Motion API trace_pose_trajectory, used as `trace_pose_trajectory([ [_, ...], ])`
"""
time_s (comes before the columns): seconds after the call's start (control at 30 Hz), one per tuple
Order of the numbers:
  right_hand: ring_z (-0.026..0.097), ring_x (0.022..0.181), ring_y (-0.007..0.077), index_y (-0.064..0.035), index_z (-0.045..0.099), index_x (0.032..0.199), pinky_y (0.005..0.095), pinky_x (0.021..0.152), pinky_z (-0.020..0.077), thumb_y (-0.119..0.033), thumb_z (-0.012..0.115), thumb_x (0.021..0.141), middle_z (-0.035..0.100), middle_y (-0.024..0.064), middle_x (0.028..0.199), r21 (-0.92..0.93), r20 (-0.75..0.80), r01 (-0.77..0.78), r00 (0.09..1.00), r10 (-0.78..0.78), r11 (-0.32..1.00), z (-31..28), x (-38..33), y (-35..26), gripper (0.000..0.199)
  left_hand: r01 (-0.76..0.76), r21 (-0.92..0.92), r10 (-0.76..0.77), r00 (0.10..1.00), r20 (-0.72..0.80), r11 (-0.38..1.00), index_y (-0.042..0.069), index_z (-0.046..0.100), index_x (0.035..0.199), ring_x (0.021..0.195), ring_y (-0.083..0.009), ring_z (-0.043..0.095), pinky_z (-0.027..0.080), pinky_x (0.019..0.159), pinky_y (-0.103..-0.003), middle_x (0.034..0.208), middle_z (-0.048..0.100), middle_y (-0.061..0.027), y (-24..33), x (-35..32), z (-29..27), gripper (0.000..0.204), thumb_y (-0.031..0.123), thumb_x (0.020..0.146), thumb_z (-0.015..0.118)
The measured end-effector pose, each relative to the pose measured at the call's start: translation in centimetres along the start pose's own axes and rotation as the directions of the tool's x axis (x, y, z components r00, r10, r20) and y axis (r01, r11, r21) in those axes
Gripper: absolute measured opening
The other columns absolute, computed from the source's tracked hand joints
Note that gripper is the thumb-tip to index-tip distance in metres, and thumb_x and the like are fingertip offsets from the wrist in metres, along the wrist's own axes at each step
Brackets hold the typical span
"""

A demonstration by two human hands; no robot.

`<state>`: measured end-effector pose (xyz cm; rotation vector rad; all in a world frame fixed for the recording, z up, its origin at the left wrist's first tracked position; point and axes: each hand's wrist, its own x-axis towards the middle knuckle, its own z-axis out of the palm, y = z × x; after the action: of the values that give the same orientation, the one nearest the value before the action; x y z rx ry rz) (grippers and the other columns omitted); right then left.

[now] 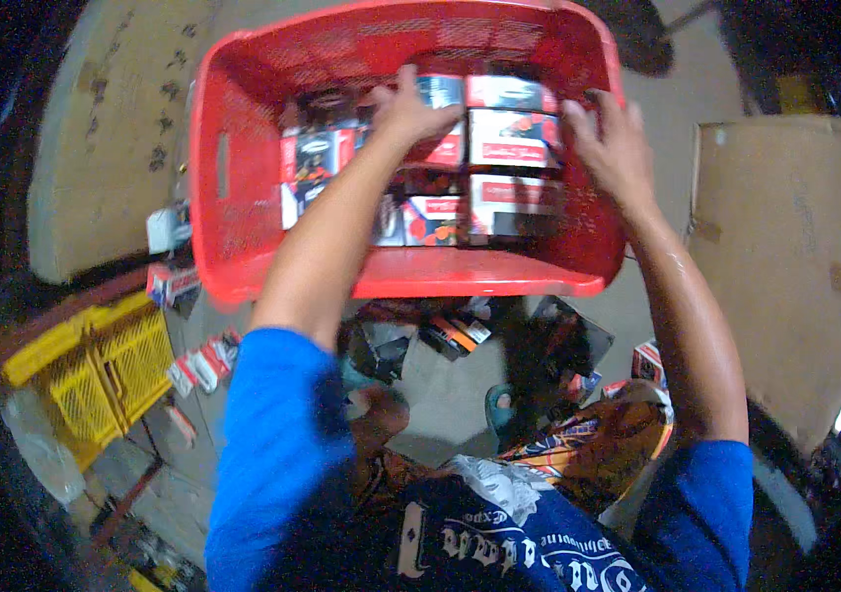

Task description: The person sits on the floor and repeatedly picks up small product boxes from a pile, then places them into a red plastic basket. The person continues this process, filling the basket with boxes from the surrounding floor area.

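Note:
A red plastic basket (396,274) stands before me with several small printed boxes packed in rows inside it. My left hand (412,116) reaches over the middle of the rows, its fingers spread on or just above a white and blue box (440,92). At the basket's right side my right hand (615,148) has its fingers apart, between the right wall and the end of a white and red box (509,138). Whether the fingertips touch that box I cannot tell. Nothing shows held in either hand. Below it lies another white box (514,202), partly in shadow.
Large brown cartons stand at the left (109,148) and the right (775,266). A yellow plastic crate (109,375) is at the lower left. Loose small boxes lie on the floor, among them a red and white one (205,363) and an orange and black one (455,335).

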<state>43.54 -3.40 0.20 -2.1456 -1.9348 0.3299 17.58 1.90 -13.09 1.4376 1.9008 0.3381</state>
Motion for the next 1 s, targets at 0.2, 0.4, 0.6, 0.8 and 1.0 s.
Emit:
trace_pose_trajectory([
  [0.2,0.055,0.116,0.0376,-0.0070,0.059,0.129,0.0444,0.099,0.0428,-0.052,0.053,0.096,0.054,0.0235,0.122,-0.006,0.067,0.038,0.997,-0.038,0.999,-0.7,0.1,0.4,0.056,0.097,0.096,-0.104,0.992,0.071,0.991,0.013,0.026,0.152,0.134,-0.0596,0.032,0.031,0.110,-0.062,0.147,0.020,-0.0447,4.1,-0.6,-1.4,0.121,0.056,0.055,0.085],
  [0.4,0.056,0.109,0.0439,-0.0082,0.059,0.127,0.0469,0.095,0.0447,-0.054,0.055,0.095,0.054,0.0276,0.116,-0.021,-0.009,0.149,0.989,-0.149,0.989,-0.4,0.7,1.6,0.056,0.056,-0.201,-0.046,0.998,0.053,0.978,0.008,0.016,0.152,0.124,-0.0507,0.049,0.043,0.106,-0.048,0.141,0.037,-0.0393,1.2,-2.4,-8.9,0.125,0.045,0.055,0.085],
  [0.6,0.054,0.114,0.0435,-0.0058,0.059,0.128,0.0465,0.098,0.0428,-0.047,0.055,0.097,0.054,0.0296,0.123,0.023,0.052,0.232,0.971,-0.233,0.972,0.3,1.9,3.1,0.052,-0.273,-0.724,0.318,0.945,-0.079,0.633,0.008,0.012,0.153,0.120,-0.0317,0.054,0.041,0.106,-0.039,0.130,0.053,-0.0206,-6.1,-14.7,-21.9,0.115,0.020,0.062,0.081],
  [0.8,0.053,0.114,0.0413,-0.0040,0.056,0.133,0.0446,0.100,0.0408,-0.053,0.050,0.097,0.055,0.0251,0.129,-0.122,0.117,0.270,0.960,-0.256,0.955,0.3,3.6,5.4,0.060,-0.327,-0.924,0.136,0.943,-0.305,0.196,0.015,0.018,0.141,0.109,-0.0239,0.061,0.050,0.096,-0.044,0.119,0.056,-0.0115,-15.5,-25.0,-28.8,0.091,0.007,0.070,0.074],
  [1.0,0.052,0.112,0.0380,-0.0166,0.049,0.142,0.0445,0.095,0.0456,-0.013,0.052,0.096,0.053,0.0204,0.133,-0.251,0.227,0.517,0.853,-0.469,0.818,2.1,7.4,10.8,0.045,-0.495,-0.844,-0.286,0.794,-0.536,0.207,0.015,0.026,0.125,0.113,-0.0257,0.059,0.048,0.101,-0.046,0.119,0.055,-0.0108,-29.0,-28.9,-27.8,0.072,0.009,0.072,0.074],
])
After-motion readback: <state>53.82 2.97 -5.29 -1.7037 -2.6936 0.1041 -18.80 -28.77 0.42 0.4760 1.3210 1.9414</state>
